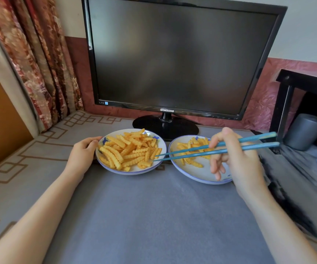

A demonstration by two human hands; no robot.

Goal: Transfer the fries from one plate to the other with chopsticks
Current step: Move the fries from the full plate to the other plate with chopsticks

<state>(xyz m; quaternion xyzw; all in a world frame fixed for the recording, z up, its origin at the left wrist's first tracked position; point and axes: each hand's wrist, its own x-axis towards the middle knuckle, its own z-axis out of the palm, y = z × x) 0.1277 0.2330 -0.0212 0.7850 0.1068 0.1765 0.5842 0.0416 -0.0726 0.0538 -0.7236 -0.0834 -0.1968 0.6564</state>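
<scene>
Evidently a pick-up step was in hand: teal chopsticks [192,151] were pinched by the fingers [215,141] of the right hand [237,159], their tips slightly parted at the crinkle-cut fries [129,151] on the right edge of the fuller plate [131,172]. Whether a fry was caught could not be told. That plate's left rim was gripped by the left hand [83,149], thumb on top. A few fries were already laid on the second plate [197,178], just beside it; most were not yet moved. Next, the tips would need closing on one fry, then a lift across both rims. Both plates were set on a grey-clothed desk [154,216] before a dark Samsung monitor [173,54]. A floral curtain [39,63] hung at left, with a black shelf [306,80] and grey cylinder [304,130] at right.
</scene>
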